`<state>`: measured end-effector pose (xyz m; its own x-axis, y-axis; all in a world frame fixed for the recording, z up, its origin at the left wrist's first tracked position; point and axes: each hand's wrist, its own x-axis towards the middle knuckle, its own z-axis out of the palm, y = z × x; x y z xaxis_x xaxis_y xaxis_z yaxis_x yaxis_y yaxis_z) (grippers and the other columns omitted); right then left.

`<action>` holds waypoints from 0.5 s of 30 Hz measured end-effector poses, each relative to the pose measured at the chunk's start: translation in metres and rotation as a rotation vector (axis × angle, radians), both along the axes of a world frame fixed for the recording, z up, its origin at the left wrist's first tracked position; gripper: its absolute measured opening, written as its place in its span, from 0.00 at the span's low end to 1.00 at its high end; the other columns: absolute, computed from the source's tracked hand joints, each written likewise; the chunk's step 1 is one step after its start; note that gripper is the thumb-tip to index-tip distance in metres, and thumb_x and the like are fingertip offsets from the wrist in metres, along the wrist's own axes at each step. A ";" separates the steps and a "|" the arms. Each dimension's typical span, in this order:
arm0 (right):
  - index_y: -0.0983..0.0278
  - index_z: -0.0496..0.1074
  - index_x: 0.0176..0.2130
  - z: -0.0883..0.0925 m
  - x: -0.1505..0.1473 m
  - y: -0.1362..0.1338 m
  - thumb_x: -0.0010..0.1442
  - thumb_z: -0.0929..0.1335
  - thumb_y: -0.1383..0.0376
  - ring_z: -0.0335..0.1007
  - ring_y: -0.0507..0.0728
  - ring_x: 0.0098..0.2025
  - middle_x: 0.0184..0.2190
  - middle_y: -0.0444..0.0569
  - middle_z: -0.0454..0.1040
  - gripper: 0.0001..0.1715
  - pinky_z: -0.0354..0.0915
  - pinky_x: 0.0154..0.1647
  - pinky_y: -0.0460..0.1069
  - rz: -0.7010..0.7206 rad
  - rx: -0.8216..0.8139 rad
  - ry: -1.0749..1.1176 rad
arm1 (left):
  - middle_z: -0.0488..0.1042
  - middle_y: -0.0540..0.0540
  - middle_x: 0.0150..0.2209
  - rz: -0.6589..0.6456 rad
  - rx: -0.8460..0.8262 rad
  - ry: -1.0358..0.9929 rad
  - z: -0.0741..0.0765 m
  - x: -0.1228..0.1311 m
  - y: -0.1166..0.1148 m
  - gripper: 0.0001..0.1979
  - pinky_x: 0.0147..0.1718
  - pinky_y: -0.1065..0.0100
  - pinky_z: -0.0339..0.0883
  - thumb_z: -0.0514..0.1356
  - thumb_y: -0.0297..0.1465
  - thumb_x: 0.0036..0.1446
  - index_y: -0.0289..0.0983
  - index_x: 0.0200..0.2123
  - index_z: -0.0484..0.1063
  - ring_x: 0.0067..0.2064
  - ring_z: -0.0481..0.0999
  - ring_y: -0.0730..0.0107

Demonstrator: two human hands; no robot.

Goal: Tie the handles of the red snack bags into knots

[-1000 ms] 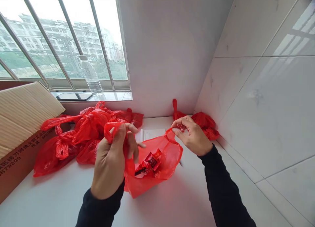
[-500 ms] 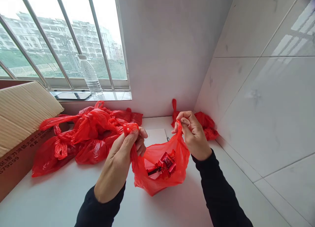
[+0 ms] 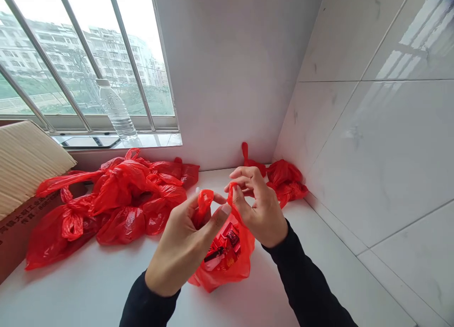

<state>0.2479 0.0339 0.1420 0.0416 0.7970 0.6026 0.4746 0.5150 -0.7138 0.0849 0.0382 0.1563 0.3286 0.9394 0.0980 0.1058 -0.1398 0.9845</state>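
A thin red plastic bag rests on the white table, its mouth partly open. Inside it lie several small red shiny-wrapped packets and a dark strip. My left hand is closed on one handle of the bag, and a loop of red plastic stands up between thumb and fingers. The other handle is pinched between thumb and fingers of my right hand. Both hands are close together above the bag, the fingertips almost meeting. Part of the bag's left side is hidden behind my left hand.
A heap of knotted red bags lies at the left, beside a cardboard box. More red bags sit in the back right corner. On the sill of the barred window stand a water bottle and a flat dark-edged device.
My hands have come together, bringing the two handles from wide apart to nearly touching. The bag's mouth has narrowed. The view has shifted slightly to the right.
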 end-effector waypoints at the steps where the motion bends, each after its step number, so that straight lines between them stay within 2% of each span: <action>1: 0.57 0.65 0.52 0.000 -0.001 -0.001 0.68 0.63 0.69 0.74 0.52 0.37 0.38 0.44 0.76 0.14 0.70 0.45 0.50 0.019 0.002 -0.029 | 0.56 0.56 0.22 -0.012 0.027 -0.003 -0.001 0.000 0.001 0.12 0.19 0.75 0.51 0.64 0.41 0.57 0.39 0.33 0.69 0.23 0.54 0.78; 5: 0.56 0.68 0.55 -0.001 -0.005 -0.001 0.69 0.61 0.69 0.75 0.54 0.44 0.46 0.44 0.78 0.18 0.70 0.48 0.51 0.057 0.034 -0.152 | 0.52 0.56 0.22 -0.023 0.089 -0.012 -0.004 -0.005 0.003 0.17 0.18 0.75 0.48 0.62 0.39 0.60 0.39 0.26 0.60 0.22 0.50 0.79; 8: 0.55 0.69 0.57 -0.002 -0.006 0.000 0.70 0.61 0.69 0.75 0.55 0.45 0.46 0.44 0.79 0.20 0.71 0.49 0.52 0.073 0.069 -0.227 | 0.51 0.56 0.21 -0.015 0.097 -0.006 -0.003 -0.005 0.002 0.20 0.17 0.75 0.46 0.63 0.39 0.59 0.39 0.24 0.56 0.22 0.49 0.79; 10: 0.55 0.68 0.60 -0.002 -0.007 -0.001 0.69 0.60 0.70 0.73 0.56 0.52 0.53 0.45 0.77 0.24 0.69 0.56 0.54 0.070 0.102 -0.292 | 0.50 0.56 0.21 0.015 0.118 -0.012 -0.003 -0.005 0.003 0.22 0.17 0.74 0.46 0.63 0.41 0.59 0.39 0.23 0.54 0.22 0.48 0.79; 11: 0.54 0.66 0.62 -0.003 -0.007 -0.001 0.69 0.60 0.71 0.68 0.58 0.59 0.59 0.47 0.72 0.26 0.65 0.61 0.56 0.047 0.114 -0.340 | 0.50 0.56 0.21 0.040 0.130 -0.017 -0.004 -0.005 0.004 0.23 0.16 0.74 0.46 0.63 0.41 0.59 0.39 0.23 0.53 0.22 0.48 0.79; 13: 0.54 0.61 0.67 -0.004 -0.009 -0.002 0.68 0.60 0.71 0.48 0.64 0.72 0.70 0.48 0.56 0.31 0.53 0.69 0.65 -0.029 0.110 -0.445 | 0.50 0.56 0.21 0.095 0.142 -0.026 -0.005 -0.005 0.007 0.23 0.16 0.75 0.47 0.63 0.42 0.59 0.39 0.23 0.53 0.21 0.49 0.79; 15: 0.53 0.53 0.70 -0.005 -0.011 -0.002 0.69 0.59 0.69 0.28 0.68 0.75 0.75 0.46 0.38 0.34 0.44 0.70 0.71 -0.080 0.069 -0.519 | 0.51 0.56 0.21 0.138 0.138 -0.032 -0.006 -0.008 0.010 0.24 0.16 0.75 0.47 0.63 0.43 0.59 0.39 0.23 0.53 0.21 0.50 0.79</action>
